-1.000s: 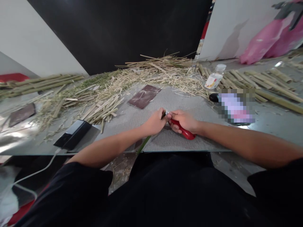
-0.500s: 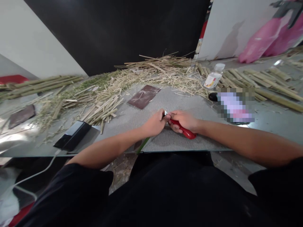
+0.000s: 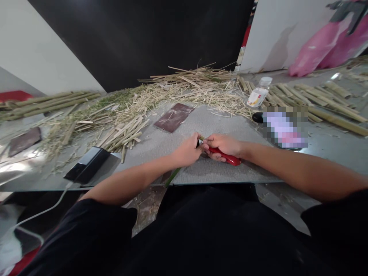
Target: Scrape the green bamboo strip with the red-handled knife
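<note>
through the head camera i watch two bare hands meet above the near middle of the desk, fingers close together. the grip of the left hand is curled snugly around a thin green strip; one end runs out below that hand to the near edge, and a short bit seems to peek out between the hands. the grip of the right hand is wrapped around a red handle, whose butt points right and toward the near edge. i cannot tell what the handle's other end looks like, since the fingers hide most of it.

just beyond the hands, slightly left, a brown sheet lies flat. farther left i see a bundle of pale sticks, and nearer than that a black box with a white cable hanging over the near edge. a heap of shavings stretches along the far side, below a black panel. on the right, a clear bottle leans near a phone with a blurred screen, and split stalks lie behind them. pink spray bottles stand at the far right.
</note>
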